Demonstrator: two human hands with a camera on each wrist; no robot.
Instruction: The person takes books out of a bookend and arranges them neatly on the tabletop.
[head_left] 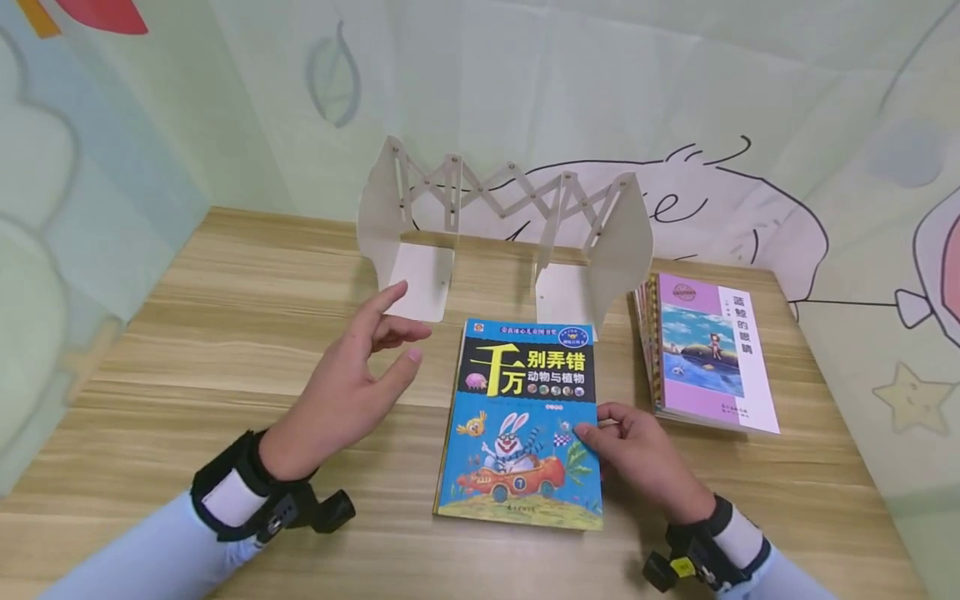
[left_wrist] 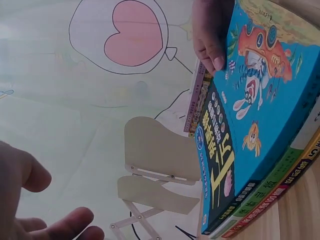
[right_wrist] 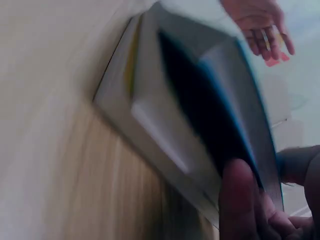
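A blue children's book (head_left: 517,425) with a rabbit in a red car on its cover lies on top of a small stack. Its right edge is pinched by my right hand (head_left: 651,458), thumb on the cover. In the right wrist view the blue book (right_wrist: 272,170) is lifted slightly at that edge, with a dark gap below it. The spines of a green book (left_wrist: 250,205) and a red and yellow book (left_wrist: 280,192) show underneath. My left hand (head_left: 341,396) hovers left of the stack, fingers spread and loosely bent, holding nothing.
Behind the stack stands a white expandable bookend (head_left: 622,233) with folding lattice and upright plates. A second pile of books (head_left: 705,354), a pink one uppermost, lies to the right on the wooden table (head_left: 247,333). A printed cloth backdrop (head_left: 525,75) borders the table.
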